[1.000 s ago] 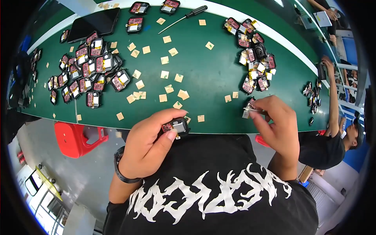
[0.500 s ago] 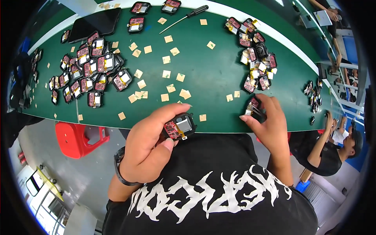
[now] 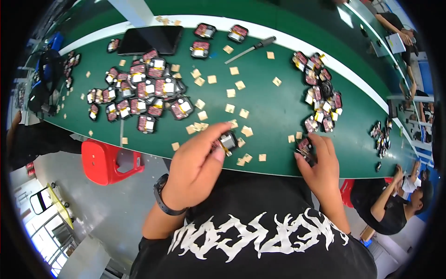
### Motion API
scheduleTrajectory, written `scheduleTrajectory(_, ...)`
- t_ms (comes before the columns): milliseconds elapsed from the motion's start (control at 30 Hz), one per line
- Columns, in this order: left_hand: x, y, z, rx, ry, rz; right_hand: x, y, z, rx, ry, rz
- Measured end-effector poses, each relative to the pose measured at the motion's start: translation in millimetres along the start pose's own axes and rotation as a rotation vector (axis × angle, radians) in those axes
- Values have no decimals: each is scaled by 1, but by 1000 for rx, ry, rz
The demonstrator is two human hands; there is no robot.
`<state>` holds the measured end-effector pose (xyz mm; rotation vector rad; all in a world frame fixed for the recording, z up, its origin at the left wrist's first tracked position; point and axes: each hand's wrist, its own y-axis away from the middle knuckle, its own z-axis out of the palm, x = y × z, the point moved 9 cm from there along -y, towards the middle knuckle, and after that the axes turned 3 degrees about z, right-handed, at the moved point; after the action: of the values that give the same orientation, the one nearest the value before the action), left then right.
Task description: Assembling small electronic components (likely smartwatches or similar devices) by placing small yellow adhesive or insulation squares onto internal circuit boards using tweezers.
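Note:
My left hand (image 3: 197, 162) is closed around an open black device casing (image 3: 228, 140) with a pale rectangular part and a yellow strip inside. It holds the casing over the table's near side, among loose tan square stickers (image 3: 247, 131). My right hand (image 3: 324, 165) grips another black casing (image 3: 304, 147) with a red circuit board, thumb on one side and fingers on the other, low at the near edge. Whether that casing touches the table is hidden. Beyond the right hand lies a pile of similar casings (image 3: 310, 123), some with pale squares on them.
A larger heap of casings (image 3: 155, 88) covers the left of the green table (image 3: 265, 102). A black flat panel (image 3: 151, 40) and a screwdriver (image 3: 251, 49) lie farther back. A red stool (image 3: 100, 162) stands at the left. Another person (image 3: 385, 204) sits at the right.
The view has shifted, so the table sits lower and farther right. My left hand has carried its casing away from my body, over the table. My right hand keeps its casing near the same spot.

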<state>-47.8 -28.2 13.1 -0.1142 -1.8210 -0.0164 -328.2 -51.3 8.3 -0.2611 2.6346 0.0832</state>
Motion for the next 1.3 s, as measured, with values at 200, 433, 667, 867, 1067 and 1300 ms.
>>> scheduleTrajectory(200,1,-17,-92,531,-655,129,-1,1,4,-38,-34,6)
scheduleTrajectory(433,1,-49,-144,656,-1229,25,-38,-3,7,-74,-86,-224)
scheduleTrajectory(667,6,-38,-79,507,-436,20,-68,-14,-5,-47,-143,-366)
scheduleTrajectory(867,-23,-5,76,-221,708,-251,-94,-25,1,-109,-277,-540)
scheduleTrajectory(1067,-41,-6,84,-191,690,-255,-76,-27,5,-126,-384,-349)
scheduleTrajectory(1300,-42,-9,81,-122,597,-239,-37,-20,33,-314,-707,114)
